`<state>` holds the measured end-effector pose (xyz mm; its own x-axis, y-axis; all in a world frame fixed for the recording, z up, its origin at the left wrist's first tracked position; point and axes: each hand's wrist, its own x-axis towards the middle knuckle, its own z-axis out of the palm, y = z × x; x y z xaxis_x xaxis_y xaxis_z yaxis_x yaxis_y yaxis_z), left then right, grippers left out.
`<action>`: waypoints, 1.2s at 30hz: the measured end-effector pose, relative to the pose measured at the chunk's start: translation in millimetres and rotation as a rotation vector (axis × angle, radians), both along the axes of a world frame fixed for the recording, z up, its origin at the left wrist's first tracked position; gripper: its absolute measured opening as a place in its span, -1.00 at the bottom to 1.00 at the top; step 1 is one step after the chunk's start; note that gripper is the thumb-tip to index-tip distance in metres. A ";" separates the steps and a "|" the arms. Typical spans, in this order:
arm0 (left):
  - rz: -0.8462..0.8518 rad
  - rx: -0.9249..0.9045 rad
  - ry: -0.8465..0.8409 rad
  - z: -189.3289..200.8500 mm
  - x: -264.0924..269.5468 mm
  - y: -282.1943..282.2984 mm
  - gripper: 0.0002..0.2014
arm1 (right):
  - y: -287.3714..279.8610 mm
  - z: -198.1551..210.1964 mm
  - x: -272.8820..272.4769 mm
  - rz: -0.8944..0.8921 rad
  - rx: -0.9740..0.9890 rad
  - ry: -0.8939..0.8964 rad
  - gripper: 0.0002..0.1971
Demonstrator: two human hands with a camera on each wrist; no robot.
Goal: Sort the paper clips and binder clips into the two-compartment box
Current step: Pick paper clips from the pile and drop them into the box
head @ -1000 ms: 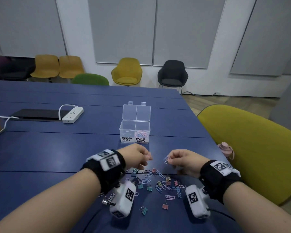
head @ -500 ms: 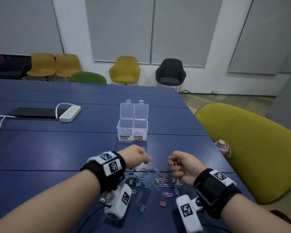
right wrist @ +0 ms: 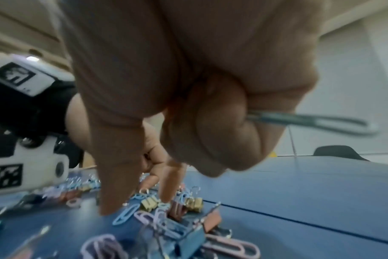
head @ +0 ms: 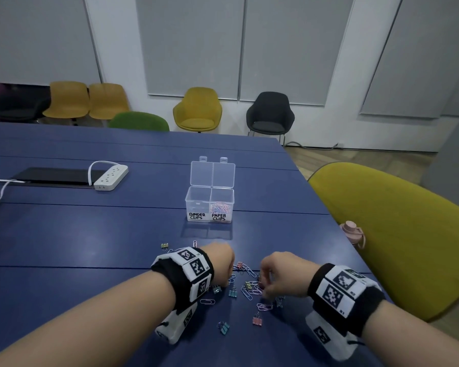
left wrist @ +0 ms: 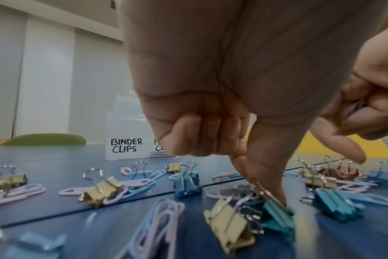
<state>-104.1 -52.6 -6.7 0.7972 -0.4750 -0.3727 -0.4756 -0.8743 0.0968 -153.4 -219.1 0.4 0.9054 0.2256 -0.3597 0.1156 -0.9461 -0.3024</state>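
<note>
Here, both of my hands are low over a scatter of paper clips (head: 245,290) and binder clips (head: 233,292) on a blue table (head: 90,234). My left hand (head: 220,263) has its index finger and thumb reaching down and pinching the wire handles of a teal binder clip (left wrist: 277,217) that sits on the table just beside a gold binder clip (left wrist: 229,226); my other left fingers are curled into the palm. My right hand (head: 281,278) has two fingers stretched down, their tips touching the table among the clips, while my remaining fingers are curled around a paper clip (right wrist: 310,121) that pokes out of my fist. Beyond the pile, farther from me, stands the clear two-compartment box (head: 210,205) with its lid open and tilted back. Its left compartment is labelled "BINDER CLIPS"; its right one, labelled "PAPER CLIPS", holds pastel paper clips. To the far left lies a white power strip (head: 111,178). A yellow chair (head: 395,234) is at the table's right edge
</note>
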 end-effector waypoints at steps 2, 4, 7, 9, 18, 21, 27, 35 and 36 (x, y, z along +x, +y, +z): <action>-0.010 0.019 -0.011 -1.5 0.0 -0.8 -0.74 | 5.5 1.5 -4.0 0.029 -0.089 0.017 -0.75; -0.016 0.034 -0.016 -2.7 0.0 -0.9 -0.75 | 8.4 -0.9 -4.8 0.045 -0.150 0.030 -0.61; -0.027 0.056 -0.021 -4.9 1.5 0.4 -0.84 | 14.0 -7.4 -2.5 0.078 -0.160 -0.007 -0.75; -0.047 0.089 -0.028 -4.4 -0.4 1.2 -0.90 | 16.9 -12.1 -0.3 0.093 -0.170 -0.023 -0.82; 0.290 -0.446 0.223 7.9 8.4 23.4 -0.77 | 14.5 -21.2 5.7 0.097 -0.119 -0.010 -0.81; 0.622 -1.074 0.598 7.7 4.3 36.9 -0.78 | 9.5 -17.4 6.2 0.051 -0.011 0.017 -0.74; 0.920 -1.643 0.993 4.6 -2.9 59.7 -0.88 | 1.6 -6.8 7.7 -0.391 0.977 0.202 -0.72; 1.028 -1.694 1.076 -10.3 -16.1 34.4 -0.86 | 27.9 -11.2 15.6 -0.698 1.858 0.417 -0.86; 1.034 -1.680 1.090 -11.7 -18.3 30.1 -0.86 | 32.3 -11.7 15.9 -0.695 1.896 0.410 -0.86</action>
